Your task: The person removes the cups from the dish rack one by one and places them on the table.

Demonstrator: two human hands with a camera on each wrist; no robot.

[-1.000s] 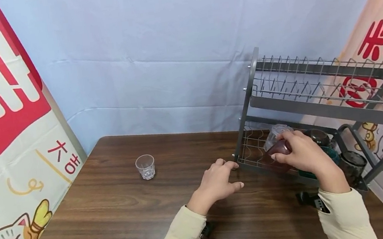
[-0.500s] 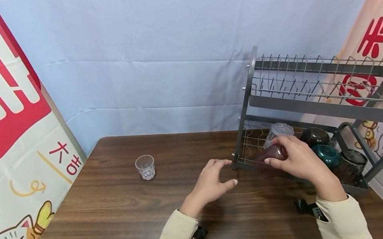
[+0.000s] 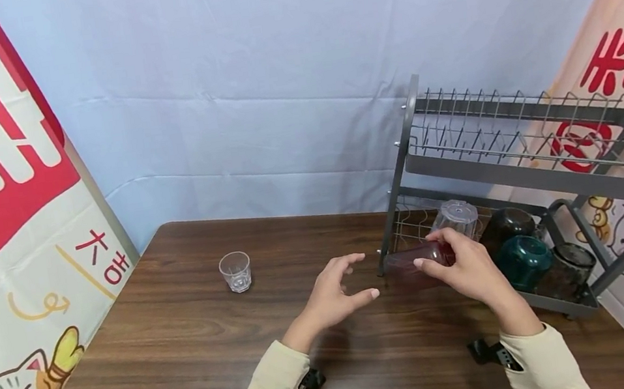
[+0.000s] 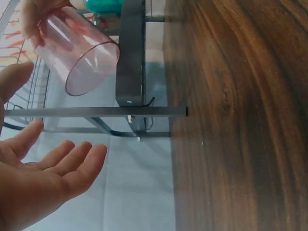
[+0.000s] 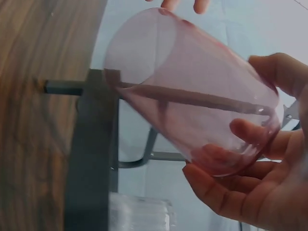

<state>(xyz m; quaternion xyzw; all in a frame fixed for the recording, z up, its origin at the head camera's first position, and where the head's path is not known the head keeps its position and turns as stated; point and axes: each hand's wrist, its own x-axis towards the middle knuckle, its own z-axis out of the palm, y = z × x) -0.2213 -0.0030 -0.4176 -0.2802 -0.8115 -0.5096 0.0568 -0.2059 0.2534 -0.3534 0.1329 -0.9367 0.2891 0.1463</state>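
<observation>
My right hand [image 3: 469,266] grips a clear pink glass [image 5: 192,91] round its base end. The glass is tipped on its side, its open mouth facing left toward my other hand. In the head view it overlaps the front left corner of the dish rack's lower tier. My left hand [image 3: 328,294] hovers over the table just left of the glass, thumb and fingers spread and holding nothing. In the left wrist view the glass's round rim [image 4: 92,70] shows beyond my left fingers [image 4: 72,163].
The grey two-tier dish rack [image 3: 522,173] stands at the right. Its lower tier holds a clear cup [image 3: 457,215], a teal glass [image 3: 525,262] and dark glasses [image 3: 564,269]. A small clear glass [image 3: 236,272] stands upright on the wooden table [image 3: 191,355].
My right hand has drawn the pink glass leftward and forward out of the rack's lower tier, turning it nearly level. My left hand has shifted slightly left, its fingers spreading wider.
</observation>
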